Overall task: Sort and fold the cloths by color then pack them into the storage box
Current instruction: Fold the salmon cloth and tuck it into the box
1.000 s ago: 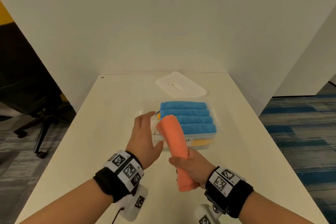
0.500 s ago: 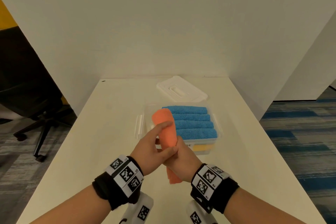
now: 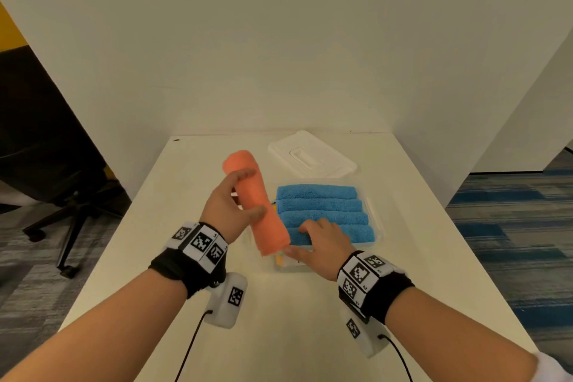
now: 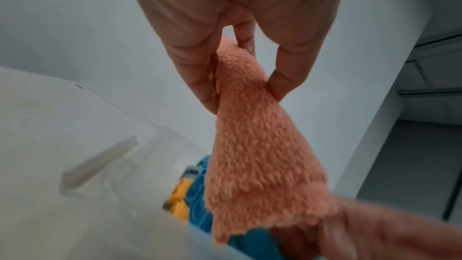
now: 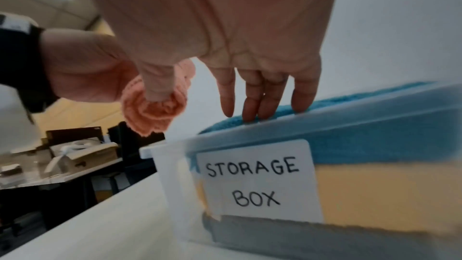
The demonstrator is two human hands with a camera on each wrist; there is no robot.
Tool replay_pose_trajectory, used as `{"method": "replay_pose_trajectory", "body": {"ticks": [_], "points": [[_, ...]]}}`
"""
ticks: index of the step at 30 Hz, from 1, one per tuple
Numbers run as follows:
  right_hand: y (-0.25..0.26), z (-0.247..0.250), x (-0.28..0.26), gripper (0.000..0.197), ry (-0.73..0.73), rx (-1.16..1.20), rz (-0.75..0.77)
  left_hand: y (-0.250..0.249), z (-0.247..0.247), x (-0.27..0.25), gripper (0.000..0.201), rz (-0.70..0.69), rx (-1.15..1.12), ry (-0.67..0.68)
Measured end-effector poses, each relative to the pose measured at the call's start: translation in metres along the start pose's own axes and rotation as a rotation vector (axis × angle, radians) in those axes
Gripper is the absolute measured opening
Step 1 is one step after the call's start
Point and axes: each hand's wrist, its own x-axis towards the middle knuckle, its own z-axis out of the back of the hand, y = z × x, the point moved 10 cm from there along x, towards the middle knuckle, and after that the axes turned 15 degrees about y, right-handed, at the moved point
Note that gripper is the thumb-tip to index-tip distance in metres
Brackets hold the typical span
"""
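A rolled orange cloth (image 3: 263, 208) hangs tilted over the left edge of the clear storage box (image 3: 376, 223); my left hand (image 3: 252, 192) grips it around the middle, thumb on one side and fingers on the other. The left wrist view shows the orange cloth (image 4: 252, 145) pinched between the fingers (image 4: 197, 78) and thumb. Several folded blue cloths (image 3: 322, 205) lie side by side in the box over a yellow layer. My right hand (image 3: 307, 239) is open, its straight fingers (image 5: 265, 104) resting on the nearest blue cloth (image 5: 350, 141) by the box's front rim.
The white box lid (image 3: 310, 155) lies flat on the table behind the box. The box front carries a label (image 5: 255, 179) reading STORAGE BOX. The white table (image 3: 173, 226) ends at walls behind and to the right. A black office chair (image 3: 62, 189) stands at the left.
The orange cloth passed from my right hand to my left, which lifted it up and to the left. My right hand let go and moved onto the blue cloths.
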Motion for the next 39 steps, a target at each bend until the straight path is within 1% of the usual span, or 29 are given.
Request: {"method": "replay_pose_trajectory", "body": {"ticks": [2, 5, 7, 9, 13, 17, 22, 24, 29, 33, 36, 39], "points": [[-0.004, 0.0, 0.005, 0.055, -0.019, -0.088, -0.034, 0.001, 0.007, 0.009, 0.067, 0.01, 0.032, -0.021], [0.002, -0.001, 0.006, 0.038, -0.029, -0.223, -0.004, 0.002, 0.011, 0.017, 0.068, 0.023, 0.077, -0.024], [0.006, -0.001, 0.005, 0.028, -0.052, -0.258, 0.025, 0.004, 0.011, 0.018, 0.069, 0.03, 0.095, -0.02], [0.007, -0.003, 0.001, 0.023, -0.071, -0.241, 0.05, 0.008, 0.011, 0.017, 0.07, 0.039, 0.102, -0.012], [0.008, -0.014, -0.017, 0.02, -0.081, -0.144, 0.119, 0.018, 0.008, 0.009, 0.069, 0.062, 0.108, 0.03], [0.008, -0.036, -0.045, 0.019, -0.056, -0.077, 0.202, 0.031, -0.008, -0.002, 0.069, 0.116, 0.118, 0.172], [0.005, -0.054, -0.074, 0.021, -0.029, -0.055, 0.222, 0.039, -0.04, -0.02, 0.07, 0.166, 0.213, 0.343], [0.005, -0.057, -0.081, 0.022, -0.019, -0.051, 0.22, 0.038, -0.054, -0.028, 0.071, 0.183, 0.303, 0.399], [0.008, -0.06, -0.092, 0.021, 0.001, -0.038, 0.22, 0.031, -0.083, -0.038, 0.07, 0.232, 0.629, 0.565], [0.009, -0.06, -0.1, 0.023, 0.02, -0.036, 0.213, 0.03, -0.093, -0.037, 0.067, 0.257, 0.746, 0.612], [0.008, -0.06, -0.103, 0.025, 0.04, -0.058, 0.205, 0.032, -0.099, -0.038, 0.067, 0.285, 0.787, 0.647], [0.008, -0.06, -0.105, 0.025, 0.045, -0.065, 0.191, 0.034, -0.101, -0.04, 0.064, 0.3, 0.832, 0.652]]}}
